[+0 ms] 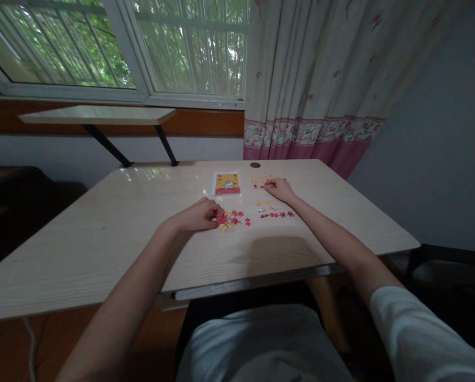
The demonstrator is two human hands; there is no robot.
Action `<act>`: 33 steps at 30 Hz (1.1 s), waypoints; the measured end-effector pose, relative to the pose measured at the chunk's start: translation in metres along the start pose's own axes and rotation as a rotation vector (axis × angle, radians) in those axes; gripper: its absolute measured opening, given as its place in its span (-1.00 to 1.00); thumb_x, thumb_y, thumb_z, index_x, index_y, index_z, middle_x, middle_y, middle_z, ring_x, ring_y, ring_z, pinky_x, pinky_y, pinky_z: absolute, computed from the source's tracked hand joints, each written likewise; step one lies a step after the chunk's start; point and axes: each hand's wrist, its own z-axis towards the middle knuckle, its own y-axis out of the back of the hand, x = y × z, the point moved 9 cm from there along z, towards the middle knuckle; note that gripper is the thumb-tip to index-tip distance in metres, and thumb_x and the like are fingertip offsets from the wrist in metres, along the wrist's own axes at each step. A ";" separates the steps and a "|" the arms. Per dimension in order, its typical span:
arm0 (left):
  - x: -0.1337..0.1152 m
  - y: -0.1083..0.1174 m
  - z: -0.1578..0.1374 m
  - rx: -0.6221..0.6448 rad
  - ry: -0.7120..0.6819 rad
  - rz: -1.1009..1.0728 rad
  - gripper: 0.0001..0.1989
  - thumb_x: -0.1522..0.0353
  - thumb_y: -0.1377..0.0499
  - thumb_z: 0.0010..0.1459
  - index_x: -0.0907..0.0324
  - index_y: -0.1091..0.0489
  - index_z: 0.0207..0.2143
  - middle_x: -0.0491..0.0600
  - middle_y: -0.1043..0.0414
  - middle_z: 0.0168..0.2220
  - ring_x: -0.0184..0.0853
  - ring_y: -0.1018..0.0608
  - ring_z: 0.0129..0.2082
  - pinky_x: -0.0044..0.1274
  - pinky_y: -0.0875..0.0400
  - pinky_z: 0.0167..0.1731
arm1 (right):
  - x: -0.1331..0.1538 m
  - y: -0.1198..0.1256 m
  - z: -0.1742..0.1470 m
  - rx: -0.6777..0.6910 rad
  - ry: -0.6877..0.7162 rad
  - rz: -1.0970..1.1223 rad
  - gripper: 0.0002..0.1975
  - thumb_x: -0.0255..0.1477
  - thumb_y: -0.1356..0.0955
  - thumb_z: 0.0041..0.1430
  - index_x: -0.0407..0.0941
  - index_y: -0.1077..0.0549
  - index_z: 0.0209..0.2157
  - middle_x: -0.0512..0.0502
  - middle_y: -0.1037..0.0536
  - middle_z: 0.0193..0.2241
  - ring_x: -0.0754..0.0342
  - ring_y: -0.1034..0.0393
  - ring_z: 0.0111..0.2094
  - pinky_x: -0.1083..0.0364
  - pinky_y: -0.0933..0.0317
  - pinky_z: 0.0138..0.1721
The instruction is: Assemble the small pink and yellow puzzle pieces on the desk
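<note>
My left hand [202, 214] is at the left side of a loose pile of red and yellow jigsaw puzzle pieces [231, 218]. Its fingers are curled, with a red puzzle piece at the fingertips. Farther back on the right, my right hand [280, 190] pinches a small red puzzle piece [262, 187] against the table, beside a group of yellow pieces [257, 179]. Between the hands and nearer to me lies a row of red pieces [275, 215], with a few yellow and white pieces [263, 207] just behind it.
A picture card [226, 184] with a white cartoon animal on yellow and red lies behind the pile. The pale wooden table [121, 239] carries a raised shelf [97, 114] at back left and a round cable hole [255, 165]. A curtain [301, 106] hangs behind.
</note>
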 end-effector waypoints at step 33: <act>0.006 0.012 0.001 -0.174 -0.011 -0.014 -0.87 0.43 -0.11 0.03 0.18 -0.45 -0.50 -0.02 -0.49 -0.46 -0.27 -0.47 -0.34 -0.44 -0.30 -0.21 | 0.027 0.015 -0.011 -0.058 0.181 -0.088 -0.79 -0.43 -0.30 0.18 -0.10 -0.58 -0.23 -0.14 -0.58 -0.21 -0.01 -0.38 -0.14 0.01 -0.16 -0.05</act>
